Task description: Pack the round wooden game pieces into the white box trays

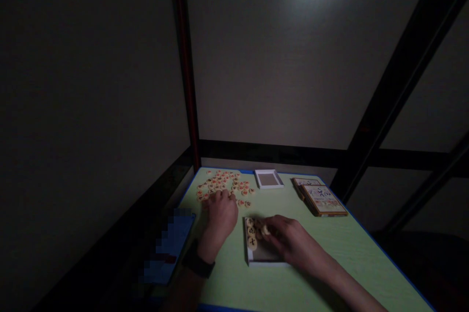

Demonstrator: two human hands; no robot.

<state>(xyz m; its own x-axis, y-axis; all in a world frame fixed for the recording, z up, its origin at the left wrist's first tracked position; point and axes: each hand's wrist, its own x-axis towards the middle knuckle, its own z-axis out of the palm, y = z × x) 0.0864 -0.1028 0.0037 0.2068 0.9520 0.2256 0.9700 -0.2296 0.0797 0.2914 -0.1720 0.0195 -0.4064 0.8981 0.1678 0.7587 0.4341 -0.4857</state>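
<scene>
My right hand point(293, 241) pinches a round Chinese chess piece point(265, 230) between thumb and fingers, above a shallow white box point(269, 256). Several pieces with dark characters, such as one Chinese chess piece point(252, 242), lie flat along the box's left side; the hand covers part of its far side. My left hand point(223, 216), with a dark band on the wrist, reaches down at the near edge of a loose spread of chess pieces point(220, 182) with red and dark characters. Its fingers are curled, and whatever is under their tips is hidden.
A second shallow white box point(269, 179) stands at the table's far edge. To the right lie two printed boxes point(324, 199), partly overlapping. The green table point(351, 263) has a blue edge, and walls stand behind and to the left. A blue screen-like panel point(176, 248), partly pixelated, is at lower left.
</scene>
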